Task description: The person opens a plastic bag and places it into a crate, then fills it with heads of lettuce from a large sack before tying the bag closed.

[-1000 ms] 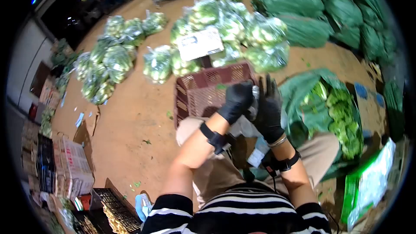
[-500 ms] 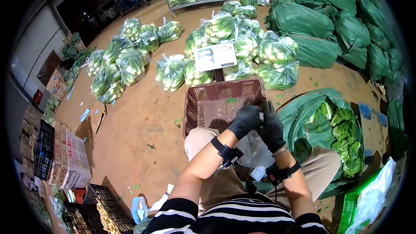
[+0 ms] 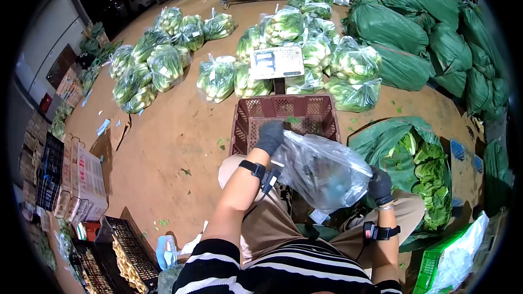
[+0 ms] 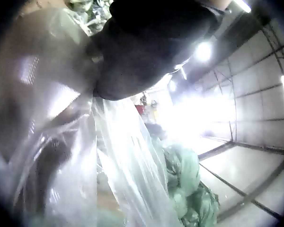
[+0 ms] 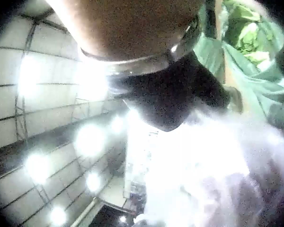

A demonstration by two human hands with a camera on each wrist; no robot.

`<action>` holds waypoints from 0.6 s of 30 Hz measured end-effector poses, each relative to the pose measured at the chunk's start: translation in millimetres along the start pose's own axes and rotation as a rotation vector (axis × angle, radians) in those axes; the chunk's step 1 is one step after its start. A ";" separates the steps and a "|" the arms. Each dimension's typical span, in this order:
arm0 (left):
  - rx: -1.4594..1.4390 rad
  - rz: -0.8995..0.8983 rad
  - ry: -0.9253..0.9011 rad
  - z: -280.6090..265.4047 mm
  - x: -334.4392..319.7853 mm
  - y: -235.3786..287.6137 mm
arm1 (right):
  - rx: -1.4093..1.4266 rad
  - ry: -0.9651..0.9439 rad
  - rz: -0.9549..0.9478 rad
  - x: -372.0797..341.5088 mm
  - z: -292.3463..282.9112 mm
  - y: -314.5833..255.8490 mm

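A clear plastic bag is stretched out between my two black-gloved hands, over my lap. My left hand grips its upper left edge, and in the left wrist view the film hangs down from the curled glove. At the bag's right end, my right hand holds the other side; its glove meets the bright film in the right wrist view. Just beyond the bag sits a maroon plastic crate, with a white scale display standing behind it. A leaf scrap lies in the crate.
An opened green sack with leafy lettuce lies to the right. Bagged vegetables are piled beyond the scale, more at left. Full green sacks stack at back right. A green crate stands at lower right.
My hands were close together over the crate's near right corner with the film bunched between them. They have moved apart, left and right, and the bag is now spread wide.
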State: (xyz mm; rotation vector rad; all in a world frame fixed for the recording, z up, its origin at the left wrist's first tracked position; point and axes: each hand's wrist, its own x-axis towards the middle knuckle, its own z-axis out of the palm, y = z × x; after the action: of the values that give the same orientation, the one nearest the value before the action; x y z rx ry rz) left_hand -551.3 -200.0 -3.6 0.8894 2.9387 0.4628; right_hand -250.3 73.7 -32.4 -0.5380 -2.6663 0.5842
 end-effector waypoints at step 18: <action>0.080 0.292 -0.212 -97.0 56.3 -122.2 | 0.236 -0.274 0.068 199.2 72.1 -39.5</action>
State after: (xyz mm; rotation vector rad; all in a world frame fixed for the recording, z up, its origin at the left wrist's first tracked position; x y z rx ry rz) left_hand -675.5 -292.2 56.2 1.2984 2.6626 0.2422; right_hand -463.5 103.4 -24.2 -0.5131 -2.7828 1.0444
